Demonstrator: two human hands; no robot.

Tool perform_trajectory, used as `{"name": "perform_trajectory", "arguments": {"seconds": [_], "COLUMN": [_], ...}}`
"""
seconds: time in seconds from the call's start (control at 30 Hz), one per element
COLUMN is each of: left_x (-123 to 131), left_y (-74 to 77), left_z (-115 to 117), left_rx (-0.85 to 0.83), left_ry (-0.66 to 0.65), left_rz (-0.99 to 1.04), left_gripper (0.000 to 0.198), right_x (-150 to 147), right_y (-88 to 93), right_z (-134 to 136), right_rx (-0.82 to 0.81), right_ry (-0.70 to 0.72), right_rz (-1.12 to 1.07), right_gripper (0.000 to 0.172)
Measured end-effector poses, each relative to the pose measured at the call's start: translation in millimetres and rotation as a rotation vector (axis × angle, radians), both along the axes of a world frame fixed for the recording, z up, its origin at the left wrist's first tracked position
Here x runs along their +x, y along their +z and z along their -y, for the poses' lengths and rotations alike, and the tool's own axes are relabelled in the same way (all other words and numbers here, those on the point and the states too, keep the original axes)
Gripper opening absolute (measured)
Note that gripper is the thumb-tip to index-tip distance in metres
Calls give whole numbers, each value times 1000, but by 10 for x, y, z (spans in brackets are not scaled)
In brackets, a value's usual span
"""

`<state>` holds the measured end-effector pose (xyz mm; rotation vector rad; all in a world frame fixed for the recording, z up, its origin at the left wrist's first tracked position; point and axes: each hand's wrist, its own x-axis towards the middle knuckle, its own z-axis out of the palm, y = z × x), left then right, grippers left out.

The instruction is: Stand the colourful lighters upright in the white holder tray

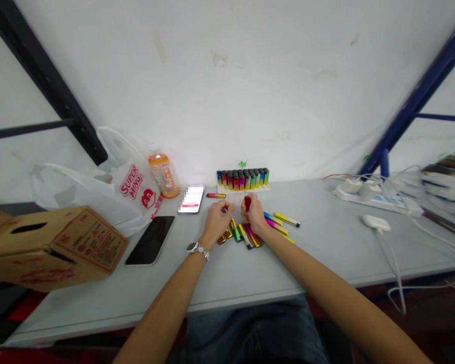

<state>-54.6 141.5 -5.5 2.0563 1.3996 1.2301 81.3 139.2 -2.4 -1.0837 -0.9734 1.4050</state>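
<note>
My right hand (254, 212) is closed around a small red lighter-like piece (247, 203), whose top end shows above the fingers. Just to its left, my left hand (220, 217) has its thumb and fingertips pinched together; whatever they hold is too small to make out. Colourful metallic lighters (244, 233) lie loose below and between the hands, and more yellow ones (287, 220) lie right of my right wrist. Behind the hands, several lighters with black tops stand upright in a pale rack (243, 190). One red lighter (216, 195) lies flat left of the rack.
A lit phone (191, 199), an orange bottle (164, 174), a white plastic bag (136, 187), a dark tablet or phone (150, 240) and a cardboard box (60, 245) occupy the left. At right are a power strip (375, 195), white charger (376, 223) and cables. A wall stands behind.
</note>
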Motion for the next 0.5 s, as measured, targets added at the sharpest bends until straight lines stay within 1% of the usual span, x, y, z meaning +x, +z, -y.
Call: {"name": "perform_trajectory", "arguments": {"seconds": [0.1, 0.2, 0.33, 0.5], "left_x": [-1, 0, 2, -1], "left_y": [6, 9, 9, -1], "left_z": [2, 2, 3, 0], "left_rx": [8, 4, -6, -8], "left_ry": [2, 5, 8, -3], "left_rz": [-14, -17, -9, 7], "left_gripper": [25, 25, 25, 26], "right_x": [4, 7, 7, -2], "right_y": [13, 14, 3, 15], "right_z": [23, 39, 39, 34], "right_rx": [-18, -9, 8, -5], "right_ry": [-10, 23, 13, -14], "right_rz": [-108, -132, -126, -99], "right_gripper": [58, 63, 61, 54]}}
